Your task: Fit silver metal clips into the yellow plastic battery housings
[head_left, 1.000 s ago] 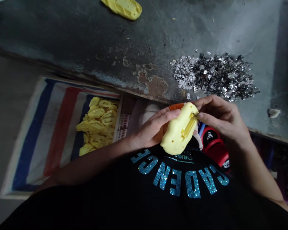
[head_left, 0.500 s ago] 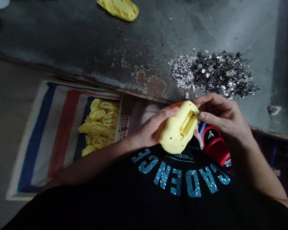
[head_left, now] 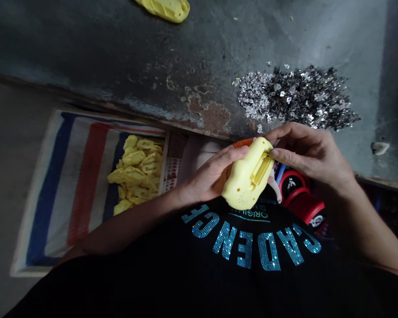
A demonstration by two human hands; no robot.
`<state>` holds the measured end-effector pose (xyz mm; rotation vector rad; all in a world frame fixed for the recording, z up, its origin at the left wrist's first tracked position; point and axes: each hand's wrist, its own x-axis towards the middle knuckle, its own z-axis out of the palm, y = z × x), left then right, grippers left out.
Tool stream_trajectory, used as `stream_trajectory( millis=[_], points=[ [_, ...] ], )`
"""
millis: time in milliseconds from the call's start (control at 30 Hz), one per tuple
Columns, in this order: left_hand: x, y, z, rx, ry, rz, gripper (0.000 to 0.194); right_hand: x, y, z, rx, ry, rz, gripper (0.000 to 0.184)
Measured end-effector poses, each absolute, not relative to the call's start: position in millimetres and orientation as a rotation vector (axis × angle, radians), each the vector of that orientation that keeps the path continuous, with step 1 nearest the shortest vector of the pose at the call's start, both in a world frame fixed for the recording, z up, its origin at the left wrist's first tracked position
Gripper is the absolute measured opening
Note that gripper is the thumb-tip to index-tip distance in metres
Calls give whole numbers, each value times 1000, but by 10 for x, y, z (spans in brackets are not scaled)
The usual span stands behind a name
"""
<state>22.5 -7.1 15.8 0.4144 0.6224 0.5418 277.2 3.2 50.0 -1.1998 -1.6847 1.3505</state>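
A pale yellow plastic shell (head_left: 240, 181) with a battery compartment and a patch of small holes is tilted in front of my chest. My left hand (head_left: 210, 176) grips it along its left side, thumb on top. My right hand (head_left: 307, 152) is closed in a pinch at the upper end of the compartment, thumb pressed against its edge. Whatever lies between those fingertips is too small and hidden to make out. Just beyond my right hand, a heap of small shiny metal pieces (head_left: 301, 97) lies on the worn grey table (head_left: 119, 57).
Another yellow shell (head_left: 169, 9) lies at the table's far side. On the left, below the table edge, a striped lined box (head_left: 89, 185) holds several yellow shells (head_left: 135, 172). Red round objects (head_left: 301, 198) sit under my right forearm. A pale lump (head_left: 380, 148) rests near the table's right edge.
My right thumb and fingers have shifted slightly left at the compartment's upper end. The shell has tilted a little in my left hand, and the view has moved slightly.
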Motion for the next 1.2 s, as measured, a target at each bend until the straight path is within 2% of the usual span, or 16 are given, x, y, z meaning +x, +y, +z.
stream_trajectory(
  millis=[133,333,433,533,667,800,933,1033,1133,1200],
  points=[
    [227,-68,151,429,625,602,73,2798,82,572,-1203,-1848,1235,36],
    [270,-108,110,567,693,673,78,2757,71,621,-1144,-2290,692,23],
    [233,-147,132,641,698,719,76,2713,-2,520,-1092,-2275,528,21],
    [111,-210,155,742,672,669,82,2683,-100,386,-1103,-2147,402,19],
    [-52,-298,168,861,687,544,74,2651,-228,272,-1118,-2024,289,25],
    [-23,-316,236,902,746,572,64,2629,-313,223,-1115,-1986,180,34],
    [64,-280,265,972,757,600,58,2627,-364,155,-1130,-1932,222,29],
    [27,-249,229,1038,717,580,61,2636,-390,104,-1165,-1887,322,24],
    [-92,-217,203,1068,581,613,69,2651,-389,72,-1198,-1679,603,19],
    [-169,-181,198,1074,568,672,61,2637,-374,45,-1184,-1444,817,19]
  ],
)
